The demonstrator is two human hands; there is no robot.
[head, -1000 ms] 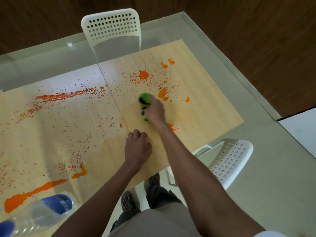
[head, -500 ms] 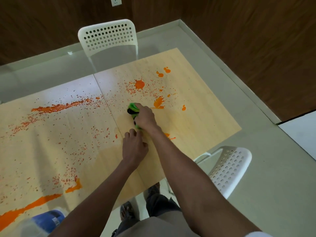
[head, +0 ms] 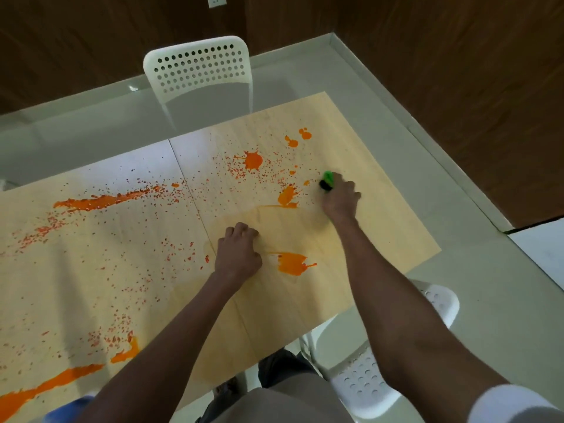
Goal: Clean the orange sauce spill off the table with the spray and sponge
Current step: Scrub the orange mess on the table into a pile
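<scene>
Right hand (head: 340,199) grips a green sponge (head: 327,180) at the table's (head: 381,227) far right; curled, empty left hand (head: 238,254) braces nearby.

Both bare forearms stretched forward, elbows out of frame. Left hand (head: 238,254) curled into a loose fist, knuckles resting on the pale wooden worktop (head: 381,227). Right hand (head: 340,198) reaching farther, fingers wrapped around a small green-and-black sponge (head: 327,181), pressing down.
</scene>
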